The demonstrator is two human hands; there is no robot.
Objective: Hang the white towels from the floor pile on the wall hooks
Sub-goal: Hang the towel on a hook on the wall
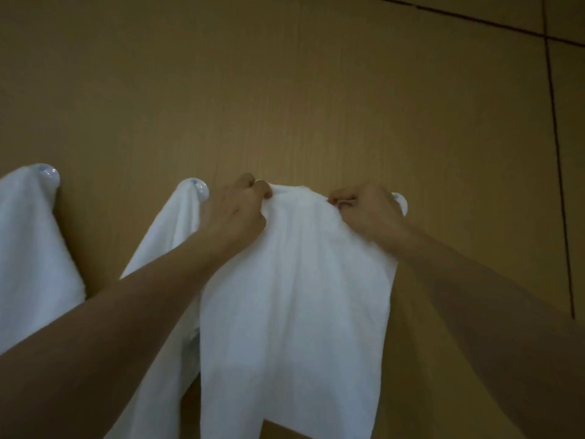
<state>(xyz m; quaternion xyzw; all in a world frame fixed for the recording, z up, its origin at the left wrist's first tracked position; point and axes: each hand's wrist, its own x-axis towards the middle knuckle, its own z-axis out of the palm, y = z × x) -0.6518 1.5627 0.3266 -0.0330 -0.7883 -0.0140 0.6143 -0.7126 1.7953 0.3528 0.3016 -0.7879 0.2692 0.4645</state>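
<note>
We see white towel (294,296) held up flat against tan wall panel (285,90); left hand (235,213) pinching its top edge at left corner, fingers clenched on cloth; right hand (367,213) gripping top edge at right, just before white hook (401,202), partly hidden, perhaps touching it; two hung towels, (28,248) and (167,248), drape from hooks (49,175) and (200,188) to left.

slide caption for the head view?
Both hands, left and right, pinch a white towel up beside the rightmost hook.
</note>
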